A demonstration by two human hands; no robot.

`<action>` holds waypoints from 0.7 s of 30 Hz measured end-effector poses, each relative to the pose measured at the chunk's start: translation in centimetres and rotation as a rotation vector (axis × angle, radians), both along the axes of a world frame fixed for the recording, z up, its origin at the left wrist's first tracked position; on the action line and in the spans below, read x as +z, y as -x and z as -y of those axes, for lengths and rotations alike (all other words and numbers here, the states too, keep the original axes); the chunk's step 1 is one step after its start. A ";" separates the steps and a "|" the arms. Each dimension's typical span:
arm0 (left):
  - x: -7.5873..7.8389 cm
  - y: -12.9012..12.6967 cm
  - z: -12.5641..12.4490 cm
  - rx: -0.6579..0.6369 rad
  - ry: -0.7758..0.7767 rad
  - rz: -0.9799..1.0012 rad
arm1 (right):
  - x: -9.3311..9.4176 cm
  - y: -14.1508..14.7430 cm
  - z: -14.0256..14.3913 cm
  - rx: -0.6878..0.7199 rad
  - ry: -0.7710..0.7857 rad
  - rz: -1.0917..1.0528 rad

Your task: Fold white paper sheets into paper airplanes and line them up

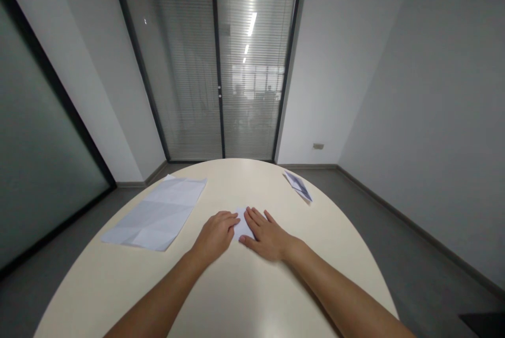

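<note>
Bare forearms, left [168,293] and right [335,290], lie nearest the camera, on the near side of a small white paper [242,229], taken as the reference point. Folding of this paper is judged part done: its visible area is far less than that of the large creased sheet [158,214] to its left. Which creases are set, and how many folds are left, cannot be confirmed, since the hands cover much of it. Beyond and to the right of the small paper rests an angular folded paper piece [299,186], judged the more fully folded item, clear of both hands. The large sheet lies spread out, crease lines visible, likewise untouched. The small paper is on the round table [224,301], between the hands and partly beneath them. At its left edge is the left hand [215,234], fingers bent; whether they pinch the paper cannot be told. Over its right portion lies the right hand [267,236], palm down, fingers extended, gripping nothing visible. Well beyond it stands glazing with horizontal blinds [189,64].
</note>
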State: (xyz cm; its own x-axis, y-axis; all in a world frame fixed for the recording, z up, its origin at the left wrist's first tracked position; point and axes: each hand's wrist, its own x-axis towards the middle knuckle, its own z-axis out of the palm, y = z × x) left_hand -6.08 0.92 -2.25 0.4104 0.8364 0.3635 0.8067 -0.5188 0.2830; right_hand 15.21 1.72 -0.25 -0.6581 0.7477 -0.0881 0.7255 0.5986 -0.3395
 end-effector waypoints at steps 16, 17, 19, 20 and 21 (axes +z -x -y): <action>0.6 0.3 1.0 -0.178 0.086 -0.082 | 0.0 -1.6 -0.9 0.039 0.013 -0.053; 0.5 0.3 1.0 -0.146 0.095 -0.090 | -0.1 -1.6 -0.9 0.039 0.013 -0.053; 0.2 0.1 0.8 -0.079 0.100 -0.103 | -0.2 -1.5 -0.9 0.033 0.015 -0.045; 0.1 0.1 0.8 -0.050 0.097 -0.108 | -0.2 -1.4 -0.9 0.028 0.014 -0.043; 0.1 0.0 0.8 -0.028 0.093 -0.111 | -0.2 -1.4 -0.8 0.022 0.013 -0.041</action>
State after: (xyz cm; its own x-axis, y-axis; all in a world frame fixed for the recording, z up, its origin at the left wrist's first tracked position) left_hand -6.11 0.14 -2.19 0.4672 0.8522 0.2357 0.8215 -0.5169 0.2408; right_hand 16.60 2.56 -0.42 -0.6775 0.7322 -0.0703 0.6978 0.6096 -0.3761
